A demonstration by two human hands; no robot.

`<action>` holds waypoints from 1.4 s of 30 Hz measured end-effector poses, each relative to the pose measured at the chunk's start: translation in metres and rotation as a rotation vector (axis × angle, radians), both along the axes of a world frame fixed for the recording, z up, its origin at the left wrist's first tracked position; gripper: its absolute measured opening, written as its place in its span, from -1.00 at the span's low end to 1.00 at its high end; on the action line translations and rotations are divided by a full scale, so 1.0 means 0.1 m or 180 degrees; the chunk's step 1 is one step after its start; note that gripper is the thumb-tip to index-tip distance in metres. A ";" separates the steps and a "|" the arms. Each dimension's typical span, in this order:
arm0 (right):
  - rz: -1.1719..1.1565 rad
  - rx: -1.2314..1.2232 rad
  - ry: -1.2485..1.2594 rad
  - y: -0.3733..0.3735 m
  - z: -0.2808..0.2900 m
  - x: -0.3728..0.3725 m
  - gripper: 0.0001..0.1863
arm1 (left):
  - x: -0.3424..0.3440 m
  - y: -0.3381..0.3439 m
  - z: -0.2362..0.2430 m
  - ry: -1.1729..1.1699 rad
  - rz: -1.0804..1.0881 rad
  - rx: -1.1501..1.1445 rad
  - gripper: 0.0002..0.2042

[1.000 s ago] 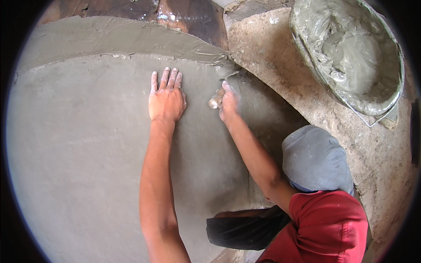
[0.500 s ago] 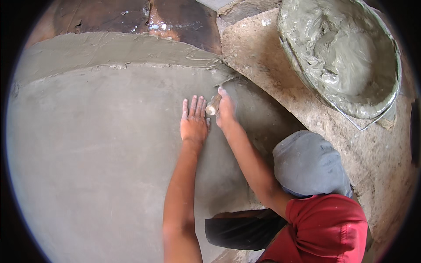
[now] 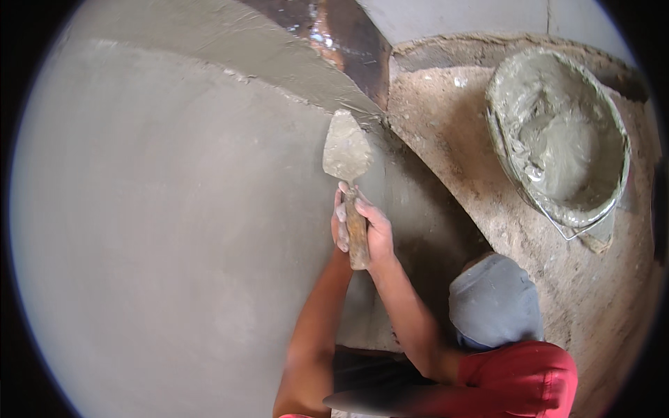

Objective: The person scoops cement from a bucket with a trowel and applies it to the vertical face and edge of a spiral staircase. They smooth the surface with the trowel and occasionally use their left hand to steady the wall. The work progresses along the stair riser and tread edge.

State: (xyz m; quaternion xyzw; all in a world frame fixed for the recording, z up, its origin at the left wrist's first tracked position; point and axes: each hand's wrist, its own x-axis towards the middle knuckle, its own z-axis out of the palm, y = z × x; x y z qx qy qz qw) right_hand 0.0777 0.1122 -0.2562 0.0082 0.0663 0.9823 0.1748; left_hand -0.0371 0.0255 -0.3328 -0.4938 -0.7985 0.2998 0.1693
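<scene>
A pointed trowel (image 3: 348, 150), its blade coated in wet grey mortar, points away from me over smoothed mortar (image 3: 174, 209). My right hand (image 3: 380, 233) is closed round its wooden handle (image 3: 357, 240), the thumb lying along the near side. Close against the handle's left side is my left hand (image 3: 337, 221); its fingers are mostly hidden behind the handle and the other hand. Beyond the blade, a rougher, raised band of mortar (image 3: 230, 42) curves across the smooth part and meets a dark brown stained panel (image 3: 352, 42).
An oval bucket (image 3: 496, 132) of wet mortar with a wire handle stands at the right on rough, sandy ground (image 3: 446, 146). A dark straight edge runs between that ground and the mortar. At lower right are a grey cloth-covered rounded form (image 3: 496, 299) and red cloth (image 3: 523, 376).
My left hand has left the mortar, where it lay flat, and joined the right. The trowel has turned, showing its blade, which was hidden. The view has shifted, with the bucket now lower.
</scene>
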 end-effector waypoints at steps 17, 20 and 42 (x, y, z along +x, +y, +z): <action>-0.1452 0.3717 -0.1857 0.27 0.76 1.07 -0.49 | -0.09 0.58 -0.33 -0.0650 0.0886 -0.0631 -0.43; -0.2176 0.4003 -0.1801 0.24 1.06 1.17 -0.55 | -0.16 0.73 -0.30 -0.0748 0.1003 -0.0529 -0.43; 0.0822 1.0986 -0.3763 1.44 1.93 0.70 -0.56 | -0.32 0.81 0.08 0.0036 0.0692 -0.1405 -0.19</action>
